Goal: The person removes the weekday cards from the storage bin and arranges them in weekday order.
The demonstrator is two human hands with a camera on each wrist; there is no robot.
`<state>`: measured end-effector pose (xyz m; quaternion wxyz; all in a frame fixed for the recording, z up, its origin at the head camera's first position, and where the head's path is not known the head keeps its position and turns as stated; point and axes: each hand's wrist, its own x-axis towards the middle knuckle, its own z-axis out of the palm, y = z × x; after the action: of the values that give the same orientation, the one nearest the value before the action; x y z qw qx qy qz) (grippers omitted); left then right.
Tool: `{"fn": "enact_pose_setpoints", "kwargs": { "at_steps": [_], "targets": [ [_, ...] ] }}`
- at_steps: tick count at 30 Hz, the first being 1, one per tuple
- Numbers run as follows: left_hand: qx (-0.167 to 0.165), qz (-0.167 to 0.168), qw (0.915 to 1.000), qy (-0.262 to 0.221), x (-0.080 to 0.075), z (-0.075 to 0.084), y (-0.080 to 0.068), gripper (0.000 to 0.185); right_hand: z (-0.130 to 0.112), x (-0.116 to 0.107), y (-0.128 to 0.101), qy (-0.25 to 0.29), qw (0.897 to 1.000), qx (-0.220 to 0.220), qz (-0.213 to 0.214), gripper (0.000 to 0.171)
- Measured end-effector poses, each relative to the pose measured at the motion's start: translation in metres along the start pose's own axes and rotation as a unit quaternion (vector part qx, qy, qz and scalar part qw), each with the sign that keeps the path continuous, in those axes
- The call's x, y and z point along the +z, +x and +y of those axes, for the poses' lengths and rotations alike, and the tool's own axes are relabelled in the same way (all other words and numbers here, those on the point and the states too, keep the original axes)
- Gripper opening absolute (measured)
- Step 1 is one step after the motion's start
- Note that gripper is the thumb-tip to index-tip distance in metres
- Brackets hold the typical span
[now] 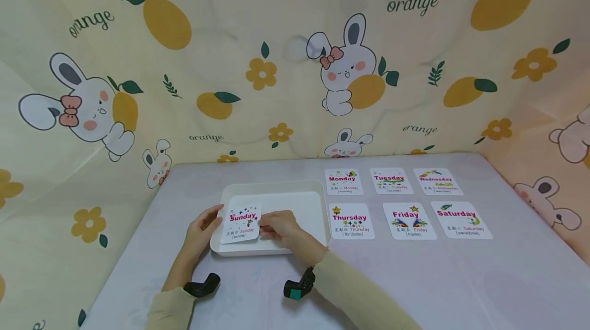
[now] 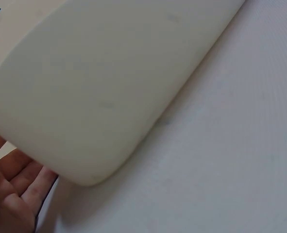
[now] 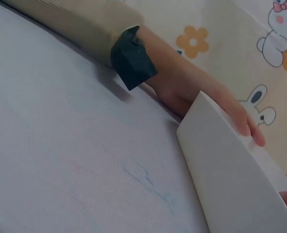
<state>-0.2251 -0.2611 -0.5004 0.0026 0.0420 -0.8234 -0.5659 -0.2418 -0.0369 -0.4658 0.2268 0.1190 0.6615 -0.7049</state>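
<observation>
A white card printed "Sunday" (image 1: pixel 241 223) leans inside the left part of a shallow white tray (image 1: pixel 272 186). My right hand (image 1: pixel 283 227) reaches over the tray's front rim and pinches the card's right edge. In the right wrist view the right hand (image 3: pixel 206 92) is partly hidden behind the tray wall (image 3: pixel 226 165). My left hand (image 1: pixel 201 230) rests against the tray's left side, close to the card's left edge. The left wrist view shows the left hand's fingers (image 2: pixel 29 179) beside the tray corner (image 2: pixel 85 145), partly covered by it.
Right of the tray lie two rows of day cards: Monday (image 1: pixel 343 182), Tuesday (image 1: pixel 392 181), Wednesday (image 1: pixel 438 182), then Thursday (image 1: pixel 352 221), Friday (image 1: pixel 409 221) and Saturday (image 1: pixel 462 220). A patterned cloth (image 1: pixel 286 27) hangs behind the pale table (image 1: pixel 415 279).
</observation>
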Motion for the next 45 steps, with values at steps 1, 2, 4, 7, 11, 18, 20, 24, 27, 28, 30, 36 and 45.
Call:
{"fn": "enact_pose_setpoints", "kwargs": {
  "at_steps": [1,2,4,7,11,18,20,24,27,28,30,36,45],
  "targets": [
    [0.0,0.0,1.0,0.0,0.0,0.0,0.0,0.043,0.0,0.0,0.001,-0.002,1.0,0.001,0.0,0.025],
    [-0.001,0.0,1.0,0.0,0.0,0.0,0.0,0.043,0.0,0.0,0.001,-0.004,1.0,0.002,0.0,0.025],
    [-0.002,0.0,1.0,0.0,0.0,0.001,0.0,0.043,0.0,0.0,0.002,-0.006,1.0,0.004,0.0,0.024],
    [-0.005,-0.001,1.0,-0.002,0.0,0.002,0.0,0.043,0.0,0.0,0.003,-0.005,1.0,0.007,0.0,0.023],
    [-0.006,-0.004,1.0,-0.005,0.0,0.003,0.0,0.043,-0.001,0.0,0.002,-0.006,1.0,0.008,0.001,0.023],
    [-0.004,-0.006,0.9999,-0.007,0.0,0.003,0.0,0.043,0.0,-0.002,0.001,-0.011,1.0,0.005,0.0,0.024],
    [-0.004,-0.006,0.9999,-0.008,0.001,0.002,0.0,0.043,0.0,-0.003,-0.001,-0.012,1.0,0.003,-0.002,0.024],
    [-0.002,-0.005,0.9999,-0.01,0.001,0.002,0.0,0.043,-0.002,-0.004,-0.003,-0.01,1.0,0.004,-0.006,0.025],
    [0.002,-0.005,0.9999,-0.01,0.001,0.001,0.0,0.042,-0.002,-0.005,-0.005,-0.009,1.0,0.007,-0.006,0.026],
    [0.003,-0.005,0.9999,-0.009,0.001,0.001,0.0,0.043,-0.002,-0.006,-0.005,-0.01,1.0,0.008,-0.005,0.026],
    [0.003,-0.005,0.9999,-0.009,0.002,0.001,0.0,0.043,-0.002,-0.007,-0.006,-0.008,1.0,0.008,-0.005,0.027],
    [0.0,-0.003,1.0,-0.006,0.003,0.001,0.0,0.043,-0.004,-0.014,-0.009,-0.002,1.0,0.009,-0.011,0.022],
    [-0.005,-0.001,1.0,-0.007,0.0,0.002,0.0,0.043,-0.005,-0.025,-0.011,0.003,1.0,0.006,-0.018,0.026]
  ]
}}
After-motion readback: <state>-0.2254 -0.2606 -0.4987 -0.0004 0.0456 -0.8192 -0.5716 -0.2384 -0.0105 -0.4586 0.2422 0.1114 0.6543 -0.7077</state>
